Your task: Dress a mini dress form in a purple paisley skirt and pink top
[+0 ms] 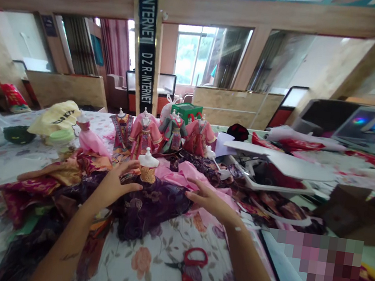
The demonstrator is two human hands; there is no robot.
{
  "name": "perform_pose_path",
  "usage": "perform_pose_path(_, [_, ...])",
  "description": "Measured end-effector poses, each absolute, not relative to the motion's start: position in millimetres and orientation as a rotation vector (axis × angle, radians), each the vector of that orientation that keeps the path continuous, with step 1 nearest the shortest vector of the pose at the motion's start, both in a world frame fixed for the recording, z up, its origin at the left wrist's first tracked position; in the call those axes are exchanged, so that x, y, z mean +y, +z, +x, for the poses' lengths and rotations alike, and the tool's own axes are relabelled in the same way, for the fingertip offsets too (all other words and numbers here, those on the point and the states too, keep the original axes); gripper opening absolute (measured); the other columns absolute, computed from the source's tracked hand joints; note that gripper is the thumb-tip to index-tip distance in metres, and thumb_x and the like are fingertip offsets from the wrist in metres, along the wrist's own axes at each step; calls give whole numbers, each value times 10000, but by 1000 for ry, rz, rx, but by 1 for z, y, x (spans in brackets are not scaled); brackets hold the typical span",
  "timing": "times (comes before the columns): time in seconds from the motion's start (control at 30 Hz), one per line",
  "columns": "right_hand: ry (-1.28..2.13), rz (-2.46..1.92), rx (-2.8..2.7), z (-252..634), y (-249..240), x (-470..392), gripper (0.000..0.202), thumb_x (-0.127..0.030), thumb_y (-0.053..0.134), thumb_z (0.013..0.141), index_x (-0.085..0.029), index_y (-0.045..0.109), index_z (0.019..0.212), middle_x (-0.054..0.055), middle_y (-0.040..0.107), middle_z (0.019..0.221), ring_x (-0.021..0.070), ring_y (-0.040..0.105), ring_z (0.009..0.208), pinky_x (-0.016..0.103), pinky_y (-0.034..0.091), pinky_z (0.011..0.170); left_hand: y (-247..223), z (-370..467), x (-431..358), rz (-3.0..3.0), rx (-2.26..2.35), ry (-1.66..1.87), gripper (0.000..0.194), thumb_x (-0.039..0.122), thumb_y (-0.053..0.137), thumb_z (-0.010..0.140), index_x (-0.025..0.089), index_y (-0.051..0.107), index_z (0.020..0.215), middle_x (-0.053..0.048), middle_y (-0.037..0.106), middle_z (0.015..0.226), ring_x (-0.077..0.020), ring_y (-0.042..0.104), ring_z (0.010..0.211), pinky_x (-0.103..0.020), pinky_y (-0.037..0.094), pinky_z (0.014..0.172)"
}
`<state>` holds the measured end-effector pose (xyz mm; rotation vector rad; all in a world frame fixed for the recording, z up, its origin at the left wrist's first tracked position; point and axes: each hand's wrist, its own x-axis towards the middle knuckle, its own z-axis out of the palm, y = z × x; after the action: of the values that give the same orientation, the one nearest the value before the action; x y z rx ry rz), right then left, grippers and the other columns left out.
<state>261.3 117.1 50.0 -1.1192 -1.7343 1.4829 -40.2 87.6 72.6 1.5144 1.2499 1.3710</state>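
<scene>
A small white doll mannequin (148,158) stands upright in front of me, with a gold patterned top (148,174) around its chest. Dark purple sheer fabric (144,211) with a floral pattern spreads below it like a wide skirt. To its left is my left hand (117,181), thumb and fingers apart, close to the skirt. Over at the right edge of the purple fabric, my right hand (213,203) has its fingers stretched out; whether its thumb touches the cloth I cannot tell. Pink fabric (199,179) lies behind that hand.
Several dressed mannequins, one in a pink robe (144,134), line up at the back. Red-handled scissors (192,271) lie on the floral tablecloth (129,276). A white sewing machine (275,164) sits right, near a cardboard box (355,213). Patterned cloth (35,184) is heaped left.
</scene>
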Motion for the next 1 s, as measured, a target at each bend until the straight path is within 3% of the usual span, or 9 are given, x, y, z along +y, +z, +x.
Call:
perform_pose_path(0.23, [1468,-1139,-1779,270,47,120,632,-402,616,788,-188,373,1330,-21,589,748,132,596,677,289,524,632,62,-10,89,1709,1223,1385,526,264,771,612,217,606,1109,-72,627,1154,-252,565,1087,-384,398,983])
perform_pose_path(0.4, [1245,-1273,-1753,287,49,124,462,-360,573,809,-131,491,1202,38,664,760,161,638,680,290,514,614,61,-10,89,1757,1317,1369,363,315,731,664,198,657,1000,-69,670,1033,-257,605,984,-382,429,931])
perform_pose_path(0.6, [452,-1498,-1827,285,50,144,264,-295,504,841,-141,617,1022,86,689,855,207,639,782,346,490,728,63,-9,89,1673,1239,1395,443,276,752,635,206,635,1057,-74,638,1128,-261,573,1070,-399,385,999])
perform_pose_path(0.8, [242,-1501,-1857,245,57,185,175,-270,692,677,-153,661,804,151,652,988,303,517,1045,402,346,918,81,-15,77,1486,1192,1483,620,194,804,532,230,610,1120,-71,625,1165,-255,539,1140,-371,367,1028])
perform_pose_path(0.9, [248,-1470,-1804,234,59,195,133,-256,678,665,-162,602,611,138,653,842,286,530,968,380,352,882,92,-20,68,1534,1187,1544,530,225,755,628,232,591,1132,-68,618,1168,-231,535,1146,-347,391,1005])
perform_pose_path(1.0, [308,-1388,-1685,240,68,191,212,-334,574,745,-178,546,605,75,604,686,218,544,753,347,399,761,99,-26,61,1569,1258,1656,436,261,704,702,218,583,1118,-66,629,1123,-215,564,1092,-329,431,953])
